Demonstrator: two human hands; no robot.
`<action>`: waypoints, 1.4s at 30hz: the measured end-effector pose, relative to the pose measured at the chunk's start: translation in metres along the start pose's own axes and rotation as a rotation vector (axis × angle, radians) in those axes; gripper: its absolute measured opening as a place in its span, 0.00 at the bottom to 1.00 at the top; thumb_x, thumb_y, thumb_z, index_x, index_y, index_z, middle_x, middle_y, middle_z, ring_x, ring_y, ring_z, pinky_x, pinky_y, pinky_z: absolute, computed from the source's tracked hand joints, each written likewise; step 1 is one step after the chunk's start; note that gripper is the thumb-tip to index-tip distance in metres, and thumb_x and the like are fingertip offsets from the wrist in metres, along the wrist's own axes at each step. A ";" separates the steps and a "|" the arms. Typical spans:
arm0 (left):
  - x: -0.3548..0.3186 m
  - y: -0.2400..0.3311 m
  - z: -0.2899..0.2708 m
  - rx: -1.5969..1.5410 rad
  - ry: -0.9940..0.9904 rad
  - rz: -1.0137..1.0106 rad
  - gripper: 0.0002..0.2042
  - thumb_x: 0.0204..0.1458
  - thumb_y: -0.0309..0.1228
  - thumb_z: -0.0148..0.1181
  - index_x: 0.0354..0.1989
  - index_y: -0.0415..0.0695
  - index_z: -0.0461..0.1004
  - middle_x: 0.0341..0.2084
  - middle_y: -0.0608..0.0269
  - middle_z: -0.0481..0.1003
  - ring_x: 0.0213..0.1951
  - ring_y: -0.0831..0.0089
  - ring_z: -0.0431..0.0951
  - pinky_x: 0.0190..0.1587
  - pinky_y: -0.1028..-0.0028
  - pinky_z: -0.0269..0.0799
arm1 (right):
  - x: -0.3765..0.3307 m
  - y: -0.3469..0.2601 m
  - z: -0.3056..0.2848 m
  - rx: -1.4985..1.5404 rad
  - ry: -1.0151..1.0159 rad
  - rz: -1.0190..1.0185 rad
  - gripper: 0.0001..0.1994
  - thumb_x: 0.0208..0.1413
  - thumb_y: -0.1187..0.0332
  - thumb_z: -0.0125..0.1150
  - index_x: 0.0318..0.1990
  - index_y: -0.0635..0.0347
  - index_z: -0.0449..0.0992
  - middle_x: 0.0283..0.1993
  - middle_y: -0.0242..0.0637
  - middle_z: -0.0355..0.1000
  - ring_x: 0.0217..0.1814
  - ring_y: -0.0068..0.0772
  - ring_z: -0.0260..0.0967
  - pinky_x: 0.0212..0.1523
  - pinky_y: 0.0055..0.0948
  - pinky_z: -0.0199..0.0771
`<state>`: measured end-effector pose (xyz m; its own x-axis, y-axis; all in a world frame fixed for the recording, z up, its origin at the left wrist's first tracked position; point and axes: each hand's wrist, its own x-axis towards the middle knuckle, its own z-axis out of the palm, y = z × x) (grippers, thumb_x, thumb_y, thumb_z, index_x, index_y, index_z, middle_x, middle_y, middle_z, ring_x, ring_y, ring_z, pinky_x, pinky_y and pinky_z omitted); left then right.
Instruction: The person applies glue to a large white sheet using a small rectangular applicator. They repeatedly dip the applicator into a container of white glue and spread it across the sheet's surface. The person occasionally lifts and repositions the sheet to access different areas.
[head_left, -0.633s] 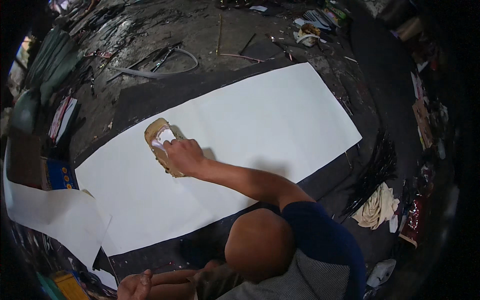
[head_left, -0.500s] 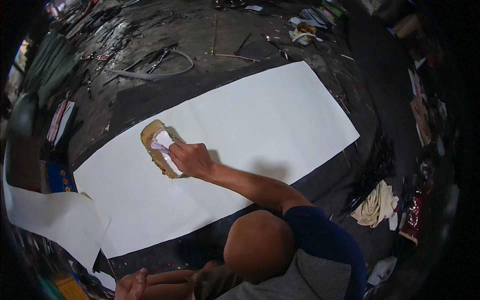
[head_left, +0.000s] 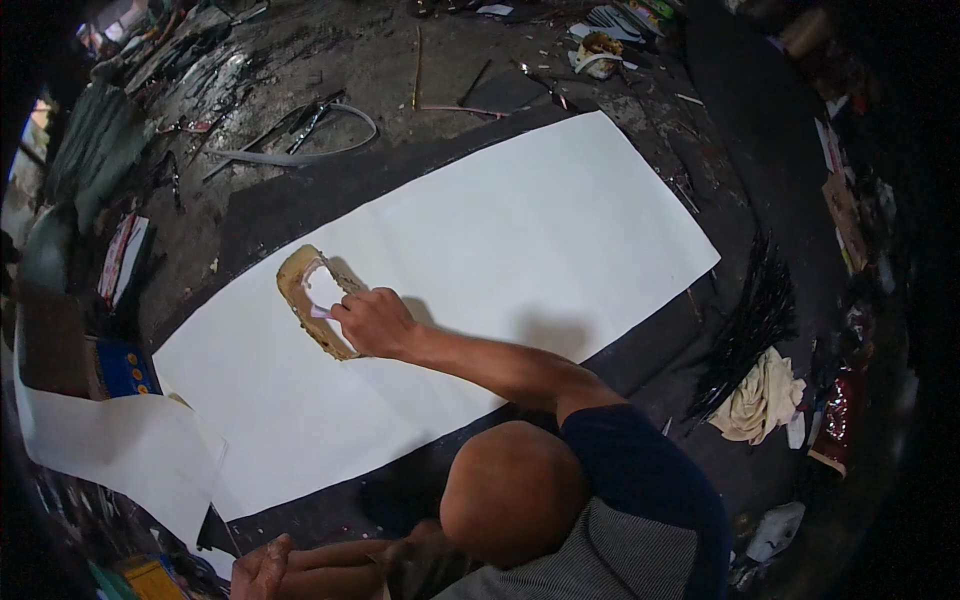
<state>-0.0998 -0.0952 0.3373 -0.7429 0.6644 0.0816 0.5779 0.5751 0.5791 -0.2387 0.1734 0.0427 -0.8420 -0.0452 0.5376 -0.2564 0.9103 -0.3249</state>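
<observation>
A tan, crusted trough-like container (head_left: 295,290) stands on the left half of a large white sheet (head_left: 480,260). White paste (head_left: 322,284) shows inside it. My right hand (head_left: 374,322) reaches over the container's near right side, fingers pinched on a pale lilac strip (head_left: 321,312). The strip's inner end is at the paste; my fingers hide the rest of it. My left hand is not in view. My bent bare knee (head_left: 515,490) rises at the sheet's near edge, and a bare foot (head_left: 262,570) shows at the lower left.
Dark sheeting (head_left: 270,212) lies under the white sheet. A second white piece (head_left: 120,445) curls at the left. Beyond lie a pale looped strap (head_left: 370,125) and metal tools. A cream cloth (head_left: 760,400) and black bristly strands (head_left: 755,310) lie on the right.
My right hand and the lilac strip have shifted slightly within the container, toward its near side. The whole view has tilted a little. The container stays on the sheet.
</observation>
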 end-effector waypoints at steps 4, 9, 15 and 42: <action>0.001 -0.001 -0.001 0.026 -0.016 0.015 0.23 0.52 0.36 0.64 0.52 0.34 0.72 0.44 0.39 0.76 0.44 0.48 0.77 0.47 0.59 0.71 | 0.000 0.007 -0.011 0.221 0.148 0.178 0.05 0.46 0.69 0.62 0.26 0.60 0.75 0.25 0.38 0.74 0.27 0.35 0.75 0.25 0.33 0.74; 0.009 0.008 0.002 0.045 -0.049 -0.034 0.23 0.53 0.35 0.63 0.54 0.33 0.71 0.45 0.39 0.75 0.46 0.47 0.76 0.50 0.59 0.71 | -0.034 0.045 -0.019 1.006 0.248 0.802 0.08 0.48 0.68 0.65 0.30 0.66 0.78 0.24 0.36 0.76 0.25 0.27 0.75 0.28 0.28 0.74; 0.022 0.003 0.008 0.026 -0.139 -0.028 0.25 0.55 0.33 0.61 0.60 0.34 0.66 0.50 0.42 0.73 0.51 0.51 0.74 0.54 0.60 0.70 | -0.125 0.079 -0.066 0.281 -0.266 0.918 0.08 0.51 0.65 0.61 0.37 0.54 0.80 0.32 0.38 0.78 0.35 0.41 0.76 0.39 0.41 0.75; 0.061 0.027 0.032 -0.107 -0.192 -0.455 0.28 0.50 0.28 0.63 0.61 0.34 0.65 0.50 0.44 0.73 0.55 0.58 0.71 0.55 0.62 0.67 | -0.238 0.347 -0.268 -0.851 0.152 1.314 0.06 0.50 0.68 0.56 0.30 0.59 0.77 0.30 0.43 0.77 0.33 0.42 0.78 0.34 0.41 0.79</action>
<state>-0.1187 -0.0237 0.3324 -0.8305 0.4389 -0.3430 0.1644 0.7815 0.6018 -0.0003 0.6108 0.0109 -0.1853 0.9256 0.3301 0.9641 0.2363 -0.1214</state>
